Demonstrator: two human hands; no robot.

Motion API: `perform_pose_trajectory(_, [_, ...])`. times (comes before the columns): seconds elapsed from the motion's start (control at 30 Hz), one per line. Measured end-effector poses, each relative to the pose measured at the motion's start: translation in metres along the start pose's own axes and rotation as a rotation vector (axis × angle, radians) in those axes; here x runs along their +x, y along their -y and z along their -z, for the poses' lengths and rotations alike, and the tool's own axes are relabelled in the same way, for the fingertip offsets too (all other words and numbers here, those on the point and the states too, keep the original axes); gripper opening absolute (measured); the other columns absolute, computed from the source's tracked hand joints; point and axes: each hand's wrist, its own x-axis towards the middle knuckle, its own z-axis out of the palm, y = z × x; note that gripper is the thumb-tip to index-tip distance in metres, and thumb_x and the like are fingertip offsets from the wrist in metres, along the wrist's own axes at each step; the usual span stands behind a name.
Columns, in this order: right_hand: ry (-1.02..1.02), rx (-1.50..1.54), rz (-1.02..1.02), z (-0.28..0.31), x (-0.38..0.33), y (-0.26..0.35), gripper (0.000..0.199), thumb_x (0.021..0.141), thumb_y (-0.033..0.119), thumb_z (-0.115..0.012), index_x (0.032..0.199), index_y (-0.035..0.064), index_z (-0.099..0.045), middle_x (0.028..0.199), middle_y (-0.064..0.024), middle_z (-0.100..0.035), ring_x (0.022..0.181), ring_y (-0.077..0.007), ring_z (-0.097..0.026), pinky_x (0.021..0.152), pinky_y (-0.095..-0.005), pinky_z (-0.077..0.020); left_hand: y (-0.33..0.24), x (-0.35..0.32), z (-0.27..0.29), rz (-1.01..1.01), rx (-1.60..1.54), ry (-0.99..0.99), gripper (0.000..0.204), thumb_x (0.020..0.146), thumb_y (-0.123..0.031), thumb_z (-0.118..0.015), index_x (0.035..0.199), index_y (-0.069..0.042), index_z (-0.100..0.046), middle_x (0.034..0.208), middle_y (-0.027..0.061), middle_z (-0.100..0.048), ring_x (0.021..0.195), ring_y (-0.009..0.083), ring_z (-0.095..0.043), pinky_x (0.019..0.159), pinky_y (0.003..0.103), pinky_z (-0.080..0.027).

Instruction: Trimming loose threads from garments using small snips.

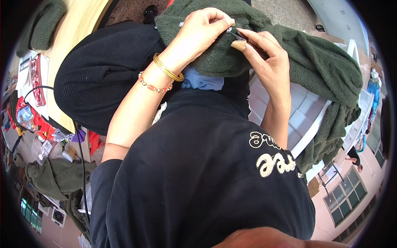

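You have the dark green knit garment [219, 58] spread across your lap, its upper part cut off by the top edge and one long piece draping to your right. Your left hand [197, 32] lies over it with thumb and forefinger tips pressed together just beside a shiny button [229, 30]; whether cloth or thread sits between them, you cannot tell. A second shiny button [181, 25] shows by that hand's wrist side. Your right hand [271, 56] pinches a thin tool [238, 36] between thumb and fingers, its tip near the first button; it is too small and partly covered to make out its kind. Your right forearm is partly hidden by your black top [198, 165]. Beneath the garment, only part of a light blue cloth [202, 79] shows.
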Motion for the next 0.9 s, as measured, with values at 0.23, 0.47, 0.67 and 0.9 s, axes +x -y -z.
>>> perform_pose_trajectory(0.23, [-0.024,-0.317,-0.036,0.001,0.009,0.01,0.028,0.081,0.006,-0.067,0.109,0.003,-0.069,0.079,-0.0057,-0.06,0.072,-0.012,-0.057,0.066,-0.0238,-0.0441,0.01,0.0,-0.006,0.024,-0.165,-0.027,0.023,0.089,-0.02,-0.066,0.093,0.004,-0.067,0.082,0.0023,-0.067,0.075,0.0063,-0.058,0.069,0.022,-0.048])
perform_pose_trajectory(0.47, [-0.02,-0.396,-0.079,0.004,0.014,0.011,0.025,0.081,0.022,-0.069,0.1,0.0076,-0.072,0.08,-0.0073,-0.062,0.074,-0.0246,-0.064,0.068,-0.0332,-0.0493,0.004,-0.003,-0.004,0.002,-0.039,-0.025,0.024,0.089,-0.023,-0.065,0.092,0.001,-0.066,0.077,0.0012,-0.065,0.071,0.0049,-0.056,0.064,0.023,-0.046])
perform_pose_trajectory(0.67, [-0.033,-0.577,-0.017,0.003,0.015,0.018,0.024,0.082,0.015,-0.067,0.104,0.0067,-0.071,0.079,-0.0082,-0.061,0.071,-0.0196,-0.062,0.066,-0.0286,-0.0468,-0.009,-0.01,-0.002,-0.039,0.155,-0.044,0.026,0.088,-0.027,-0.065,0.093,-0.001,-0.066,0.077,0.006,-0.066,0.069,0.0103,-0.06,0.065,0.028,-0.048])
perform_pose_trajectory(0.9, [0.0,-0.721,0.035,0.001,0.014,0.019,0.022,0.083,0.022,-0.067,0.101,0.011,-0.072,0.08,-0.0058,-0.061,0.072,-0.0221,-0.063,0.067,-0.0316,-0.0478,-0.006,-0.013,-0.007,-0.185,0.357,-0.113,0.024,0.086,-0.026,-0.064,0.088,-0.002,-0.064,0.086,0.0122,-0.064,0.071,0.0241,-0.061,0.071,0.038,-0.05])
